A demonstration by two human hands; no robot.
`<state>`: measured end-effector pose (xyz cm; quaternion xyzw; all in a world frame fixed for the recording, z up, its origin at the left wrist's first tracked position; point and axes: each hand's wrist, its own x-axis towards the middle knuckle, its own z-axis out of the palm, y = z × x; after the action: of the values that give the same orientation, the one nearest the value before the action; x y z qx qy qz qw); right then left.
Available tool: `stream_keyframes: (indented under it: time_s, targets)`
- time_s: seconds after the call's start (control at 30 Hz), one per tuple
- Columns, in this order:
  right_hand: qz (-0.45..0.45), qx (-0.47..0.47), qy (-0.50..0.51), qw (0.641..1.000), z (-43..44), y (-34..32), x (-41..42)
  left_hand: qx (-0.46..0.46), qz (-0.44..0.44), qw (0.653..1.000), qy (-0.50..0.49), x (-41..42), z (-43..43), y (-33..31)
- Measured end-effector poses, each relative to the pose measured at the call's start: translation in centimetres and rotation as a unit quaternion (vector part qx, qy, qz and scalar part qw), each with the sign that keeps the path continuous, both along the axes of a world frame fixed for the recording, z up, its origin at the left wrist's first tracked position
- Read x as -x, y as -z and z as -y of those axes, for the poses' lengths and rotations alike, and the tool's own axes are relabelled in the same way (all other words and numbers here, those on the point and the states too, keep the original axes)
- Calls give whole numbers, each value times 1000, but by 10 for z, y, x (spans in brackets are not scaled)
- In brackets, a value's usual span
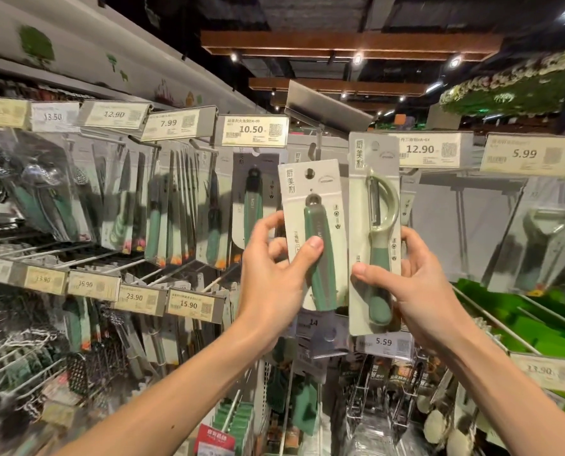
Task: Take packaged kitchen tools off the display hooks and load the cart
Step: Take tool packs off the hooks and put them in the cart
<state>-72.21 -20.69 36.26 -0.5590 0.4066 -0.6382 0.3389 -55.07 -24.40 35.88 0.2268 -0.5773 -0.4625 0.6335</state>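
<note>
Head view: display hooks [44,250]; left hand [271,278] around tool pack [307,192], right hand [419,291] around peeler [381,205].

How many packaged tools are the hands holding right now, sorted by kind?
Peeler pack, pinched by the right hand: 1
Green-handled tool pack, pinched by the left hand: 1
Total: 2

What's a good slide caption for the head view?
Left hand grips a tool pack; right hand grips a peeler pack.
</note>
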Motion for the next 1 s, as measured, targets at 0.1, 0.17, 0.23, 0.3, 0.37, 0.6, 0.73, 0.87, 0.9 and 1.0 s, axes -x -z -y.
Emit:
stream_keyframes:
  time_s: [0.1, 0.17, 0.23, 0.3, 0.37, 0.6, 0.73, 0.87, 0.9, 1.0]
  targets:
    - [-1, -9, 16, 1000, -3, -1, 7, 35, 33, 999, -13, -2, 6, 0]
    - [-10, -13, 22, 1000, -6, -1, 10, 81, 82, 992, -60, 0, 14, -2]
    - [-19, -7, 29, 999, -7, -1, 12, 124, 122, 980, -100, 4, 22, -9]
    - [-34, -3, 41, 999, -9, -2, 12, 133, 119, 978, -108, 8, 31, -19]
    - [-51, 0, 49, 997, -10, -3, 12, 134, 113, 977, -123, 10, 40, -28]
    - [-78, 9, 64, 995, -8, 1, 15, 96, 149, 976, -125, 13, 69, -32]
    - [-85, 11, 79, 993, -7, 2, 14, 96, 204, 965, -132, 16, 78, -34]
    - [-79, 6, 79, 994, -6, 3, 13, 61, 268, 951, -141, 22, 83, -40]
    - [-75, 5, 77, 994, -6, 4, 12, 52, 280, 949, -135, 23, 84, -41]
    - [-66, -3, 68, 995, -10, 7, 11, 52, 337, 932, -121, 21, 81, -36]
